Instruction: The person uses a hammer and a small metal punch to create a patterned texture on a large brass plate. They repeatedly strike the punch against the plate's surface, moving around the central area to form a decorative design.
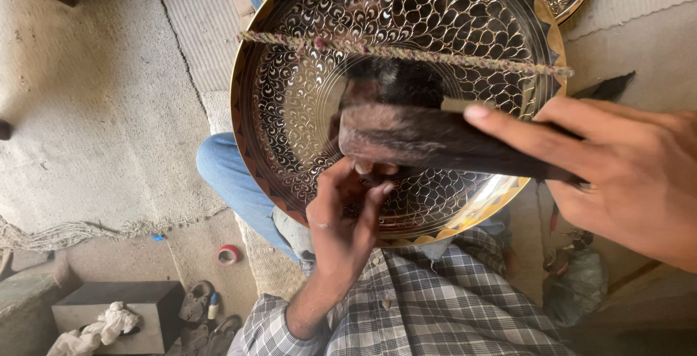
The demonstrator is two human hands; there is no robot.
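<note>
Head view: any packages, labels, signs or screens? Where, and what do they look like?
None of these show.
Nearest to packaging: a roll of red tape on the floor, lower left, ring-shaped.
Dark box, bottom left, rectangular, with a crumpled white cloth on it.
Dark bag, lower right, lumpy, on the floor.

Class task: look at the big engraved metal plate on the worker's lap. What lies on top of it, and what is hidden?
Across the plate lies a twisted cord. The right hand holds a dark wooden tool over it; the left hand touches its surface. The tool's tip is covered.
</note>
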